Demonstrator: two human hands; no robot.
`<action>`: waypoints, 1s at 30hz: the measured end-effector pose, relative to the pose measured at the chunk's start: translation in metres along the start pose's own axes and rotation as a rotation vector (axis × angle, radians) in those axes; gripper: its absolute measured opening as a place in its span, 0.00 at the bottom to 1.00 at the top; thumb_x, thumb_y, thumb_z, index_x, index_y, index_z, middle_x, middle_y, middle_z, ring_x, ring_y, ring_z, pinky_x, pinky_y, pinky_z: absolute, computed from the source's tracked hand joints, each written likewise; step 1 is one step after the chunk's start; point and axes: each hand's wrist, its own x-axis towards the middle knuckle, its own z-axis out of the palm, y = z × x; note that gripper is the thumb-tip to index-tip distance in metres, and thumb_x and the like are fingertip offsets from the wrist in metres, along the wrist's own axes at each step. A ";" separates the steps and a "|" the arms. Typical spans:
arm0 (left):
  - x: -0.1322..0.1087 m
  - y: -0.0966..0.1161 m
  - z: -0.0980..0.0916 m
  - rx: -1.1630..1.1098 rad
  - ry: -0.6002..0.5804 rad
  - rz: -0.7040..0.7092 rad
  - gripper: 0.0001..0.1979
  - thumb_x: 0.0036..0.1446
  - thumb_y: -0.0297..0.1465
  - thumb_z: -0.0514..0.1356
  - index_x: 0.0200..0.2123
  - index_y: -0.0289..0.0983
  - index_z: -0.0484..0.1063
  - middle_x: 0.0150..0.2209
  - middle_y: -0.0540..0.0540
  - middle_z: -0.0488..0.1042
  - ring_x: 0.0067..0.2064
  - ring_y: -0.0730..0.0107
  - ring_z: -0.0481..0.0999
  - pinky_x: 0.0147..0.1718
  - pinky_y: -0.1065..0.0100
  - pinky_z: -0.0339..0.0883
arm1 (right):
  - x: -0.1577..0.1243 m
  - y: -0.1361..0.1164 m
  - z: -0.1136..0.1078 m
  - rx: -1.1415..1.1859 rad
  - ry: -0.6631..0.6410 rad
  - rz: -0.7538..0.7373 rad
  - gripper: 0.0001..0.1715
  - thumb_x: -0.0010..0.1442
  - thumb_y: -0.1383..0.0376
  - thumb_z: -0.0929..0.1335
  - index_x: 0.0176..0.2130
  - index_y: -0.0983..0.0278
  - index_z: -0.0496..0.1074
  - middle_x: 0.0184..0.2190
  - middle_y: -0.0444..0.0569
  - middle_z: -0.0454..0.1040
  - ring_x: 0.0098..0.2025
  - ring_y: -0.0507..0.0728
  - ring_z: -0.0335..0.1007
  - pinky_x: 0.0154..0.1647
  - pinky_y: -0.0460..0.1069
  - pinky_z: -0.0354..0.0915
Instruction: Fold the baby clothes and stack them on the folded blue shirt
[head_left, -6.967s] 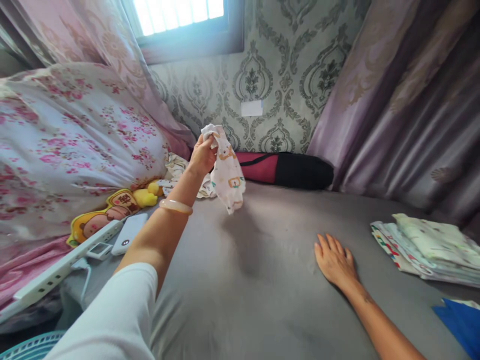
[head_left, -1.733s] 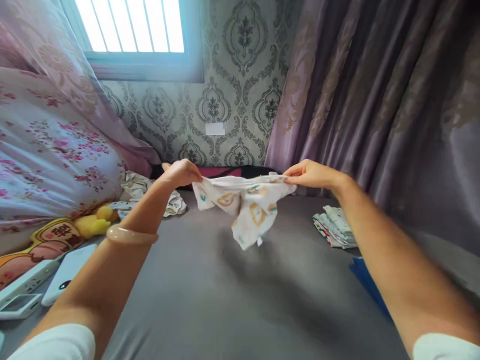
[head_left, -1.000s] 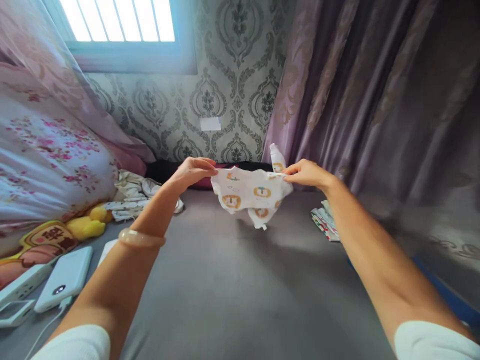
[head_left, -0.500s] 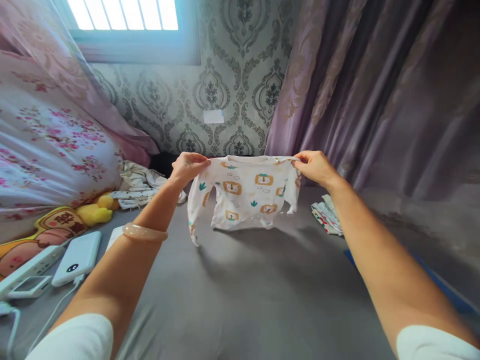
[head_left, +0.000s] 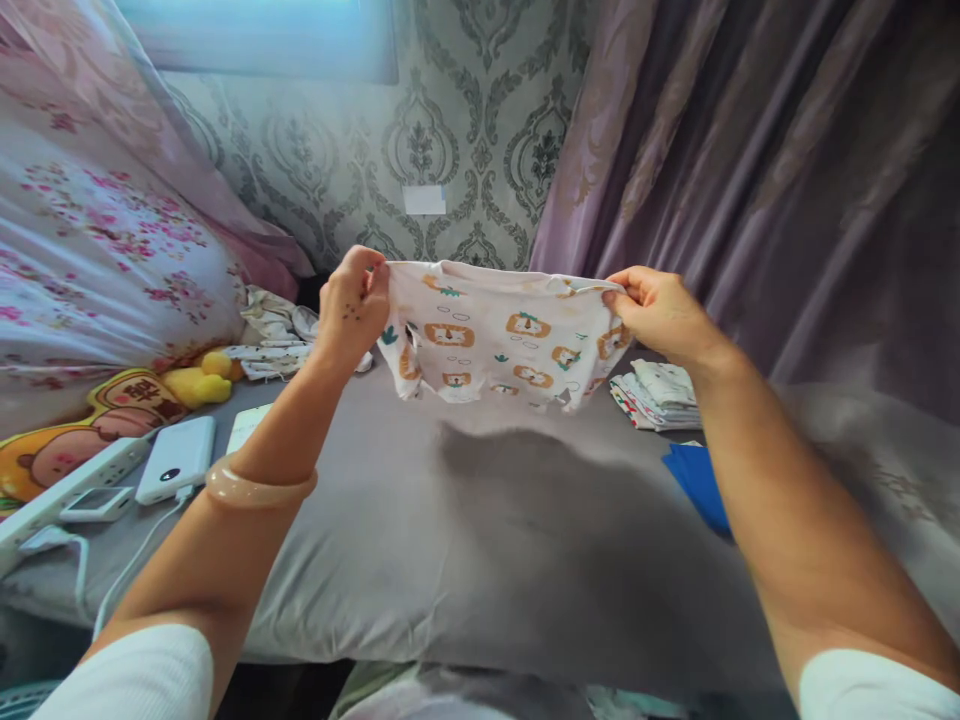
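Observation:
A small white baby shirt [head_left: 499,335] printed with orange lions hangs spread out in the air above the grey bed sheet [head_left: 480,540]. My left hand [head_left: 351,305] is closed on its left top corner. My right hand [head_left: 658,312] pinches its right top corner. The shirt is stretched wide between both hands, its lower edge swinging away from me. A pale bangle sits on my left wrist.
A stack of folded baby clothes [head_left: 660,392] lies at the right by the purple curtain, with a blue cloth [head_left: 697,475] nearer me. Unfolded clothes [head_left: 274,335], a yellow plush toy [head_left: 196,385], a white power bank [head_left: 176,458] and a power strip [head_left: 64,490] lie at the left below the floral quilt.
The left hand lifted the shirt from the pile, the right hand joined it, and both shook it open. Since half a second ago the spread shirt has risen and come closer to me.

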 end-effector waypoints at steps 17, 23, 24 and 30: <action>-0.020 -0.105 0.029 0.280 -0.471 0.253 0.20 0.64 0.39 0.49 0.45 0.36 0.77 0.35 0.44 0.73 0.32 0.69 0.71 0.33 0.70 0.63 | 0.002 0.080 0.062 0.056 -0.368 0.177 0.21 0.53 0.52 0.71 0.37 0.68 0.77 0.24 0.46 0.75 0.23 0.51 0.65 0.22 0.44 0.61; -0.065 -0.163 0.089 0.293 -0.691 0.110 0.19 0.63 0.37 0.48 0.43 0.38 0.77 0.35 0.43 0.73 0.34 0.67 0.72 0.33 0.71 0.63 | -0.009 0.145 0.125 -0.216 -0.459 0.218 0.19 0.57 0.56 0.67 0.41 0.66 0.78 0.34 0.51 0.79 0.34 0.56 0.72 0.34 0.47 0.66; -0.068 -0.166 0.095 0.302 -0.691 0.093 0.18 0.63 0.36 0.48 0.43 0.38 0.77 0.36 0.43 0.73 0.35 0.67 0.72 0.33 0.71 0.63 | -0.009 0.151 0.131 -0.257 -0.456 0.233 0.19 0.58 0.57 0.66 0.42 0.65 0.78 0.37 0.53 0.79 0.37 0.57 0.73 0.37 0.48 0.66; -0.069 -0.169 0.114 0.403 -0.740 -0.021 0.18 0.64 0.34 0.47 0.44 0.38 0.75 0.43 0.42 0.76 0.43 0.64 0.74 0.38 0.70 0.64 | -0.010 0.167 0.148 -0.497 -0.434 0.317 0.19 0.62 0.60 0.63 0.50 0.61 0.74 0.48 0.54 0.77 0.50 0.62 0.71 0.48 0.51 0.63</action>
